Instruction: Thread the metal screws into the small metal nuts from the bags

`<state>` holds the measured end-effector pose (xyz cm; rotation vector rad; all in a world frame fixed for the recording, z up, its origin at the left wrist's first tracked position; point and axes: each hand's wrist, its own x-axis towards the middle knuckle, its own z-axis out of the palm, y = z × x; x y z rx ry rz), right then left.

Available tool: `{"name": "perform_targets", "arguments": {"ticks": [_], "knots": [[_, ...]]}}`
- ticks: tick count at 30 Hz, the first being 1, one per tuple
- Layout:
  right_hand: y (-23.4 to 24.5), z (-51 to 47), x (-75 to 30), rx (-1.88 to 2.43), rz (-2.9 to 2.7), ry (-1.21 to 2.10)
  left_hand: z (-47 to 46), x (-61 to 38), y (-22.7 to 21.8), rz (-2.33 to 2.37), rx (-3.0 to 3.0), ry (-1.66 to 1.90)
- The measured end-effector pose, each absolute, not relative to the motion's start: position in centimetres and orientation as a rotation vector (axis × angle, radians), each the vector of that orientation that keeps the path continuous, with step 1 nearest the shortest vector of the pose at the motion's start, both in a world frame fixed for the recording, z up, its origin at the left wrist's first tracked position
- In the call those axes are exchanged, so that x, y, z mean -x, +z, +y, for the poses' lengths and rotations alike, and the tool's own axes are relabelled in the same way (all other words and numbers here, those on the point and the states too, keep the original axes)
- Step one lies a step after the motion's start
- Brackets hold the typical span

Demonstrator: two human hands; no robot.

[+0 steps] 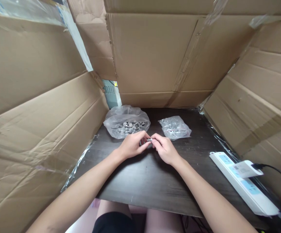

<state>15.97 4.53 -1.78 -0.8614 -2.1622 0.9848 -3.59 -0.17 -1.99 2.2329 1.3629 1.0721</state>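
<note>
My left hand [132, 144] and my right hand [164, 149] meet over the middle of a dark wooden table [150, 181]. Both pinch a small metal part [149, 139] between their fingertips; it looks like a short screw or bolt. Just behind the hands lies a clear plastic bag [126, 122] with several small metal pieces in it. A smaller clear bag [174, 128] of similar pieces lies to its right, close to my right hand.
Cardboard walls [40, 106] stand on the left, the back and the right of the table. A white power strip [242, 183] with a black cable lies along the right edge. My knees show below the table's front edge.
</note>
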Motion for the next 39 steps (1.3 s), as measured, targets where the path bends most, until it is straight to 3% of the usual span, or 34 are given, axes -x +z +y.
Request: {"name": "perform_targets", "arguments": {"ticks": [39], "knots": [[-1.56, 4.33, -15.97, 0.932, -2.266, 0.928, -0.09, 3.46, -1.98, 1.379, -2.219, 1.025]]}}
